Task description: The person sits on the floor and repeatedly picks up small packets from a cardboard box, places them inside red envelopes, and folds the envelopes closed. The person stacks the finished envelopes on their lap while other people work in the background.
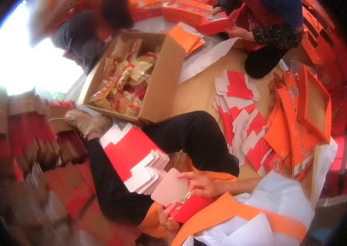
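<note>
Closest to you, beside an orange band (222, 208), the small red box (196, 206) lies between your hands, low in front of your lap. Your left hand (168, 219) is curled around its near-left edge, thumb and fingers partly closed on the card. Your right hand (207, 185) is half open, index finger stretched onto the pale flap (169, 187), the others bent toward the box; you cannot tell from this view whether they pinch anything.

Expect the box to feel light and fairly stiff along its folds, but easy to crush in the middle of a panel. Take it by the creased edges, not by squeezing its faces. The flap probably bends readily, so guide it near its fold; its smooth surface may slip under a dry fingertip.

Just beyond, the stack of red-and-white blanks (134, 153) rests across your legs; its fanned edges probably slide easily, so lift from a notched end. Farther right lie more flat blanks (245, 121). Past your legs, an open carton (163, 78) holds wrapped packets (124, 78). Farther off, a co-worker's hand (239, 32) touches another red box (216, 23).
</note>
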A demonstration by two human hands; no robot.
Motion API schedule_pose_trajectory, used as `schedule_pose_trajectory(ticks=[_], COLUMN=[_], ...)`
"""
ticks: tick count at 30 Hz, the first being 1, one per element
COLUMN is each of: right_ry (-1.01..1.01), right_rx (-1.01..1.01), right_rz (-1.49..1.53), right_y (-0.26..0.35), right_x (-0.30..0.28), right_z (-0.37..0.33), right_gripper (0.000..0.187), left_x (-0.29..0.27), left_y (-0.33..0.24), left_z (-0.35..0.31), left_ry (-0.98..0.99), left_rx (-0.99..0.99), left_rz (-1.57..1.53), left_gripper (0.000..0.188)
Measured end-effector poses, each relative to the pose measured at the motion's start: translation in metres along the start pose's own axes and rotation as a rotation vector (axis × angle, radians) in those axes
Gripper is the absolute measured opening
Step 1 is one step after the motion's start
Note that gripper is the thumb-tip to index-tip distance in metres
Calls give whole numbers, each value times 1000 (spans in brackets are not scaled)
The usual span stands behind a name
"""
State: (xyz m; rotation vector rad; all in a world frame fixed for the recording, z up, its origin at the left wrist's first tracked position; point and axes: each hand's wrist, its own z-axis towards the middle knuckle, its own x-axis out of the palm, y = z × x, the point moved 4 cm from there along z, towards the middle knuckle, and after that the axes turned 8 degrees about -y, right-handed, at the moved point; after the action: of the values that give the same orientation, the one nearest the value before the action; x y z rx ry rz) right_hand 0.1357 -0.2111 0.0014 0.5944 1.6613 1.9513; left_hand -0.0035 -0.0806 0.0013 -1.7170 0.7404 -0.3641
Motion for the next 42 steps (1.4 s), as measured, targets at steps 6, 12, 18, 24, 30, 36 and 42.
schedule_pose_trajectory(ticks=[6, 12, 18, 24, 30, 36, 42], right_ry=[-144, -11, -1, 62, 131, 240, 303], right_rx=[166, 191, 270, 150, 114, 278, 81], right_rz=[329, 233, 61, -41, -72, -58, -39], right_y=[-18, -6, 6, 8, 10, 8, 7], right_x=[12, 13, 20, 17, 14, 12, 8], right_z=[0, 8, 21, 24, 26, 32, 18], right_gripper=[14, 30, 27, 17, 16, 18, 19], left_x=[-5, -8, -10, -11, -3, -6, -6], left_y=[6, -6, -30, -24, -30, 0, -3], left_z=[-5, 1, 7, 11, 4, -6, -17], left_ry=[-220, -17, 37, 129, 44, -170, -123], left_rx=[300, 398, 263, 259, 179, 516, 509], left_rz=[-291, -137, 97, 111, -47, 67, -157], left_gripper=[17, 14, 20, 21, 18, 11, 4])
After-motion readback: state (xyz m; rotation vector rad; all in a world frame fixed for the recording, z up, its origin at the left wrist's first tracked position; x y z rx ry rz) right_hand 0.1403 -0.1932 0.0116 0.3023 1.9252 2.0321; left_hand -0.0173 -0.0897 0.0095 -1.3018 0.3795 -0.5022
